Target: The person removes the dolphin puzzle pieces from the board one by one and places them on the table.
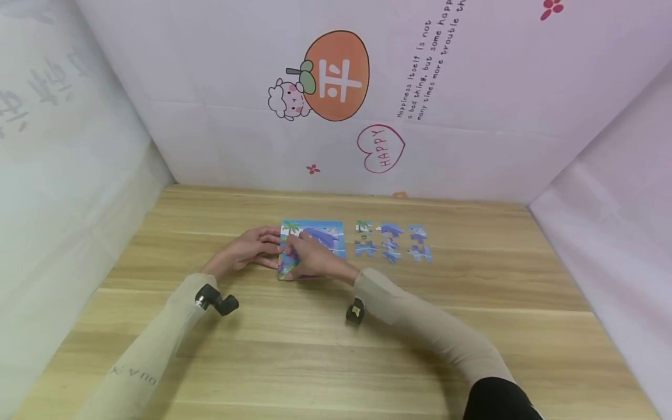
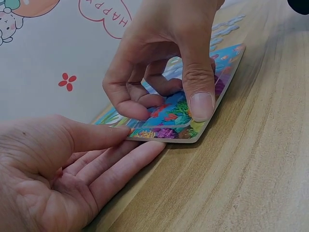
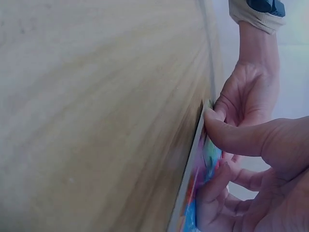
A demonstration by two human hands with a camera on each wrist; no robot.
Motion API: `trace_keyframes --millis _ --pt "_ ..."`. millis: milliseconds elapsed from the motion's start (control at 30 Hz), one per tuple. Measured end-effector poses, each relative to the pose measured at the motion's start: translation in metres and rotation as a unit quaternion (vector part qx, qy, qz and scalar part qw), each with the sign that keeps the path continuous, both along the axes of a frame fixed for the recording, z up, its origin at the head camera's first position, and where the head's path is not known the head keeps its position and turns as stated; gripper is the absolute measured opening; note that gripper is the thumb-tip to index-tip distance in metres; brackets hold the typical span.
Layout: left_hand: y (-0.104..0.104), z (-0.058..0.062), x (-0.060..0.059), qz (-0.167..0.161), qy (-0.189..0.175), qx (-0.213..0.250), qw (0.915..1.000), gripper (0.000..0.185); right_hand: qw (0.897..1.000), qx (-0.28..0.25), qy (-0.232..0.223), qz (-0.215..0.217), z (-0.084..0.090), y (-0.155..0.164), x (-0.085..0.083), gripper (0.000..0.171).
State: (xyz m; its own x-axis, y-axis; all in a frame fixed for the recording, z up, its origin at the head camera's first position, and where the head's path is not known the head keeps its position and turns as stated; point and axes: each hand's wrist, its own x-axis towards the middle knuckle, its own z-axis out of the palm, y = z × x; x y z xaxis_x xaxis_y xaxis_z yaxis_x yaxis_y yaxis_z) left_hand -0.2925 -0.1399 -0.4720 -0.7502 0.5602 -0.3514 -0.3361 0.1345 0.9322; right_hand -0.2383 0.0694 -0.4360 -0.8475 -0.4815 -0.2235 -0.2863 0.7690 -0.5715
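A square jigsaw puzzle board (image 1: 338,230) with a dolphin, palm tree and coral picture lies on the wooden table. My left hand (image 1: 251,248) pinches its left edge, thumb on top and fingers underneath, as the left wrist view shows. My right hand (image 1: 314,259) bends over the board's near left part. Its thumb (image 2: 200,104) presses the rim near a corner, while its curled fingers touch the coral picture. Whether they pinch a loose piece is hidden. Right of the board lie several jigsaw pieces, among them a palm piece (image 1: 363,226) and a dolphin piece (image 1: 390,231).
The loose pieces sit in two rows, slightly apart from each other. The wooden table (image 1: 294,350) extends toward me and to both sides. A printed white cloth (image 1: 236,146) forms the back wall, with white cloth at both sides.
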Motion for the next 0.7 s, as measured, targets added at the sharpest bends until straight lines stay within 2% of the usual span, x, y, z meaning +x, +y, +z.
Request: trace_keyframes --millis 367,500,600,700 --pt "-0.002 0.000 -0.001 0.000 0.007 -0.012 0.9999 0.062 1.000 0.022 0.004 0.003 -0.001 -0.001 -0.001 0.073" --pt "-0.002 0.004 -0.002 0.002 0.007 -0.016 0.9998 0.062 1.000 -0.002 -0.013 0.000 0.000 0.002 -0.002 0.077" --pt "-0.001 0.004 -0.001 0.002 0.008 -0.016 0.9998 0.061 0.998 -0.039 -0.043 -0.005 0.001 0.007 -0.004 0.063" --pt "0.001 0.000 0.001 0.003 0.005 -0.016 0.9999 0.061 0.993 -0.082 -0.082 -0.007 0.001 0.013 -0.003 0.041"
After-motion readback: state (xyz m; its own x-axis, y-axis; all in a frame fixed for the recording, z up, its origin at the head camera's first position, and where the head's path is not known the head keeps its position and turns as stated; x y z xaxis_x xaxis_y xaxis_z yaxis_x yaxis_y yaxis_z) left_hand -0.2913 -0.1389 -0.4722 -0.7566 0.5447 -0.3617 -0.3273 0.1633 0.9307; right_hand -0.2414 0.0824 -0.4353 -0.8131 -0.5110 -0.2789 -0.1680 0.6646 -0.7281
